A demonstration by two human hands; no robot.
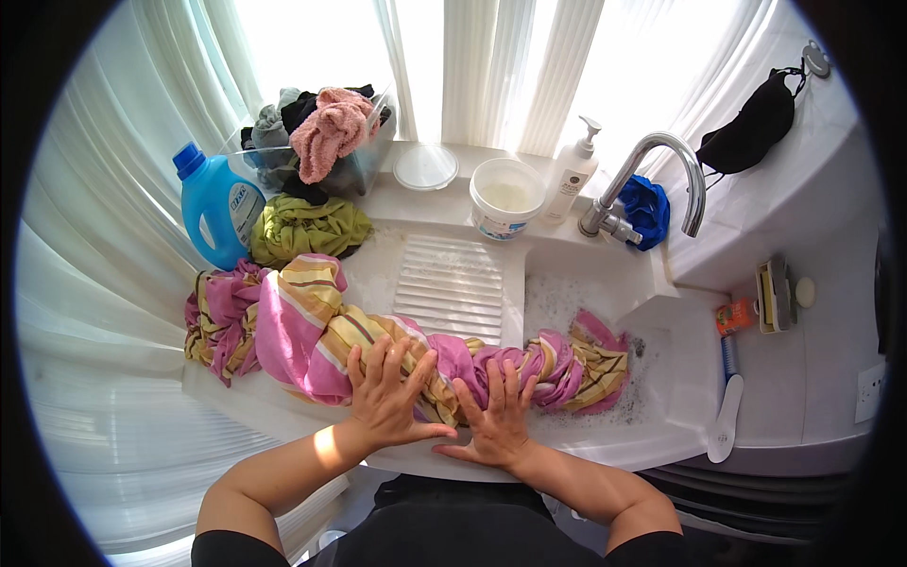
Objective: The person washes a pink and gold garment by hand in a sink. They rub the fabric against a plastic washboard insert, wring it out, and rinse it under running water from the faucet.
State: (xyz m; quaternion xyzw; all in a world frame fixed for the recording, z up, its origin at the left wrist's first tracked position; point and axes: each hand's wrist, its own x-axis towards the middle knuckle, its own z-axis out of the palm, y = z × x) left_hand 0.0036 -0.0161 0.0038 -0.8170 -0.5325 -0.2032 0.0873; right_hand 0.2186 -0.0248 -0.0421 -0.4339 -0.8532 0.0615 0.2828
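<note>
Far left, blue detergent bottle (215, 203) upright by the curtain, olive cloth (307, 228) bunched beside it, clear bin of laundry (316, 142) behind. My twisted pink-and-yellow striped cloth (378, 345) runs from a loose heap on the left counter, past the ribbed washboard (451, 283), down into the soapy basin (652, 378). My left hand (389, 392) lies flat on the twist, fingers spread, pressing not gripping; my right hand (496, 411) just beside it, also flat and open on the cloth near the front rim. Both forearms come up from below, elbows out, wrists bent back. Risks, my guess: wet suds could let my palms slide off the roll toward the rim; the heavy left heap may drag the cloth off the counter; pushing hard could splash foam near the white tub (506, 197) and faucet (652, 180).
</note>
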